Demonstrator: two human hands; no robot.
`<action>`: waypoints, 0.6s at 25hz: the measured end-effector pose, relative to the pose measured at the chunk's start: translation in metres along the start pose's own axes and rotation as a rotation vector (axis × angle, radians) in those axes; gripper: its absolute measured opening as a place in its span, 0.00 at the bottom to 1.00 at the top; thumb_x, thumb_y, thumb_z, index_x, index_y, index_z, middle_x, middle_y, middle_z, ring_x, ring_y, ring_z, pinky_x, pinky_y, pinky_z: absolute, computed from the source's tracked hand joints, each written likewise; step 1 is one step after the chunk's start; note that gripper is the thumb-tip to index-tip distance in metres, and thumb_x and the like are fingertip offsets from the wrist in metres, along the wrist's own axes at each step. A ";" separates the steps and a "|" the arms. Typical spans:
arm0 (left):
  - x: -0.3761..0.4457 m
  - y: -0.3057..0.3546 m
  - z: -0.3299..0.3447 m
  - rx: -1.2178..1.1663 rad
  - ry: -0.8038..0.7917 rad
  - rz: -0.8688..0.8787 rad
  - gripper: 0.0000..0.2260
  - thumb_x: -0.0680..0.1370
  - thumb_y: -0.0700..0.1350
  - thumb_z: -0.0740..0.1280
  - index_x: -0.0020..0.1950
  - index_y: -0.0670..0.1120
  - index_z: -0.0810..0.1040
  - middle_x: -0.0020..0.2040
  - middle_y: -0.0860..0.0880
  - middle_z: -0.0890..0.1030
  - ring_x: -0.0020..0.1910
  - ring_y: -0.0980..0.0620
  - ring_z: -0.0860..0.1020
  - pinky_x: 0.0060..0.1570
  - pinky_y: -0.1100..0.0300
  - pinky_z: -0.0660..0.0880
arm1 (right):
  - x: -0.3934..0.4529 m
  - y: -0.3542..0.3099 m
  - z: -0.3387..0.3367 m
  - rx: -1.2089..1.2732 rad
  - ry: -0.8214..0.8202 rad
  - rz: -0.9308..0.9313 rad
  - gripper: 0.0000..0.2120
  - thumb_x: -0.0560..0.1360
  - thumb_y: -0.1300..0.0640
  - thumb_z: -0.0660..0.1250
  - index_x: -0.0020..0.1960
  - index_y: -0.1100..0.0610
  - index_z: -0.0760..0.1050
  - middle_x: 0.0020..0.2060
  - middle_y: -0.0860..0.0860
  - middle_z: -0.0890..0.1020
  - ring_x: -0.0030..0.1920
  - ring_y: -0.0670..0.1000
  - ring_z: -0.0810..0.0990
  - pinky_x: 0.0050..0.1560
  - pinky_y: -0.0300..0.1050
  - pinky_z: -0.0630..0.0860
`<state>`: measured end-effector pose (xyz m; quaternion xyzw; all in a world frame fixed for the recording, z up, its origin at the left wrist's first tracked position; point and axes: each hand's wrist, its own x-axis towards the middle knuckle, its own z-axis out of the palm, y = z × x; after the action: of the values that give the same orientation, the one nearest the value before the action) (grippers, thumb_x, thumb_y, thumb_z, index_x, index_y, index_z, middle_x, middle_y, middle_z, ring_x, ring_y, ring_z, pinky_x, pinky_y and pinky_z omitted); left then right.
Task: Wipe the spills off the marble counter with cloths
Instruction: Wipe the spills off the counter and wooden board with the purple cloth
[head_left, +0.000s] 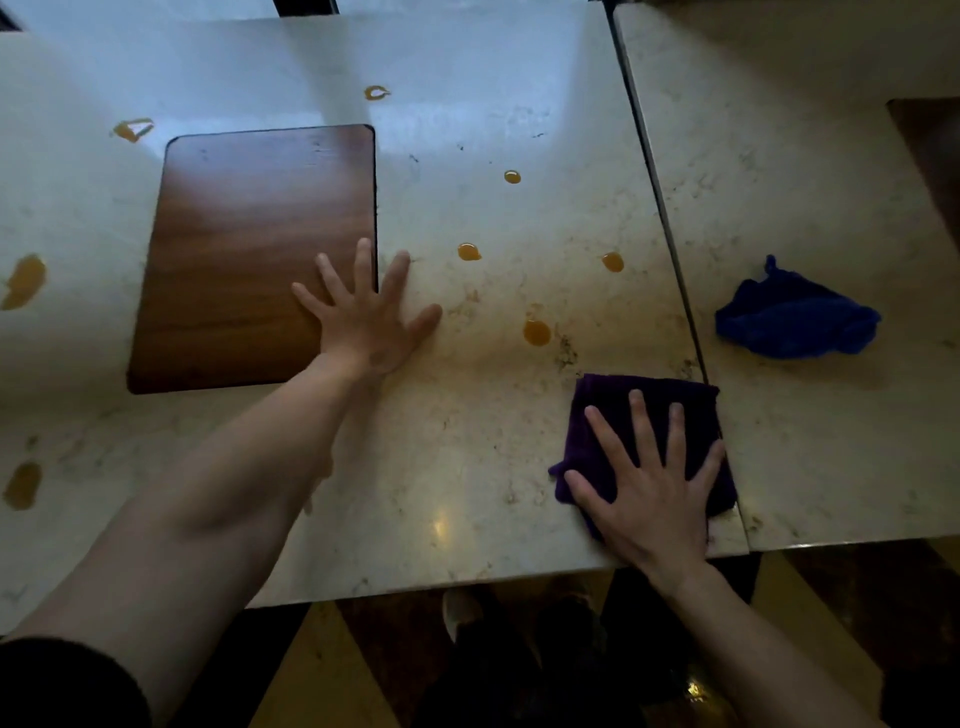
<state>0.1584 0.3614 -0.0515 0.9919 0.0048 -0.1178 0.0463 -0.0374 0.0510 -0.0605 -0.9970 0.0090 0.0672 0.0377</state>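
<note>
Right hand (649, 488) spread flat on purple cloth (623, 410) at near edge, orange spills (536, 332) all unwiped, barely started.

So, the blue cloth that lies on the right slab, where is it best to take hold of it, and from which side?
Probably from above, at the raised folds in the middle of the blue cloth. It lies crumpled, not flat, so those ridges give fingers something to pinch. The right hand, now flat on the purple cloth, is nearer to it.
</note>
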 end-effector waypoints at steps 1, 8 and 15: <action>0.003 0.000 0.001 0.020 0.015 0.015 0.39 0.72 0.77 0.43 0.78 0.60 0.48 0.82 0.47 0.44 0.77 0.25 0.43 0.67 0.20 0.43 | 0.010 -0.004 -0.001 0.000 -0.005 0.020 0.38 0.73 0.26 0.48 0.79 0.38 0.46 0.81 0.50 0.46 0.79 0.61 0.42 0.68 0.80 0.45; 0.004 -0.005 0.010 0.026 0.058 0.045 0.40 0.72 0.77 0.42 0.80 0.59 0.51 0.82 0.44 0.48 0.76 0.25 0.48 0.67 0.20 0.47 | 0.134 -0.015 -0.016 0.007 -0.062 0.136 0.36 0.72 0.24 0.38 0.76 0.34 0.34 0.79 0.46 0.35 0.78 0.59 0.34 0.70 0.77 0.40; 0.007 -0.003 0.011 0.088 0.051 0.057 0.40 0.73 0.76 0.47 0.79 0.55 0.59 0.81 0.40 0.55 0.74 0.23 0.55 0.62 0.18 0.54 | 0.307 -0.007 -0.041 0.017 0.051 0.070 0.35 0.74 0.25 0.45 0.78 0.36 0.50 0.81 0.50 0.51 0.79 0.62 0.47 0.69 0.79 0.45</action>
<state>0.1629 0.3634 -0.0646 0.9955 -0.0275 -0.0910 0.0060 0.2729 0.0505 -0.0609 -0.9971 0.0456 0.0428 0.0437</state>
